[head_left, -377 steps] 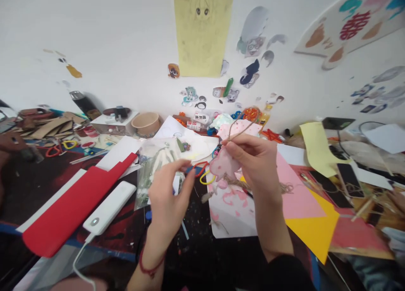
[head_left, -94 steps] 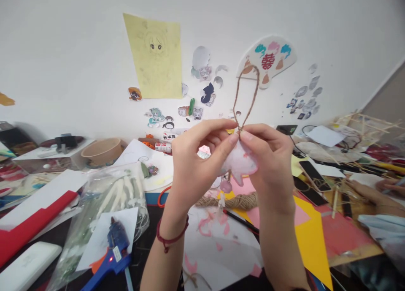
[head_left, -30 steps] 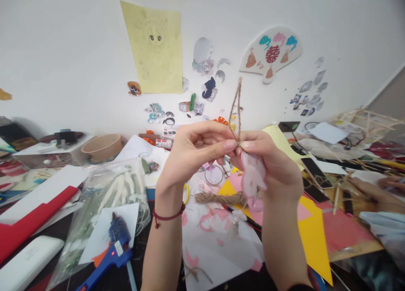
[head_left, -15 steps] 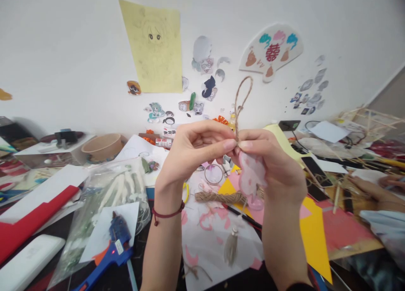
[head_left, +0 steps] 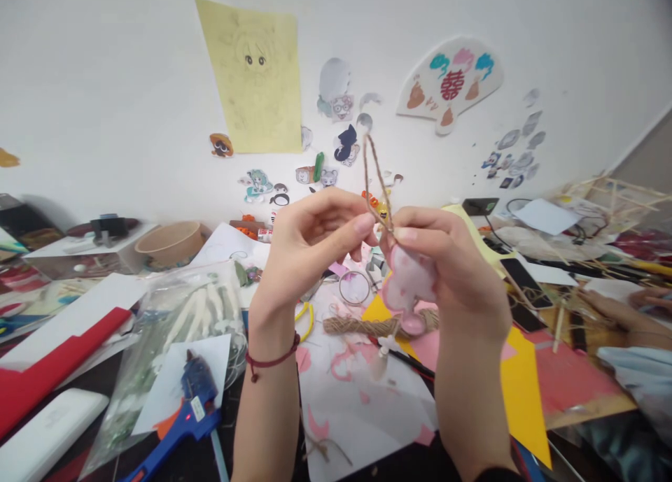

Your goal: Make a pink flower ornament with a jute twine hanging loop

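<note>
A loop of brown twine stands up above my two hands at the centre of the head view. My right hand is closed, pinching the base of the loop between thumb and forefinger. From that pinch hangs a pink and white ornament, with a small pink piece at its lower end and a blurred tassel below. My left hand is beside it, thumb and forefinger pressed together at the twine's left strand, other fingers curled. A twisted bundle of twine lies on the table behind my wrists.
On the left are a blue glue gun, a plastic bag, a white box-shaped device and a brown bowl. White paper with pink scraps lies between my forearms. Another person's arm rests at the far right.
My left hand has shifted left, away from my right hand. The loop has tilted left and its strands have spread at the bottom. The ornament has swung slightly left.
</note>
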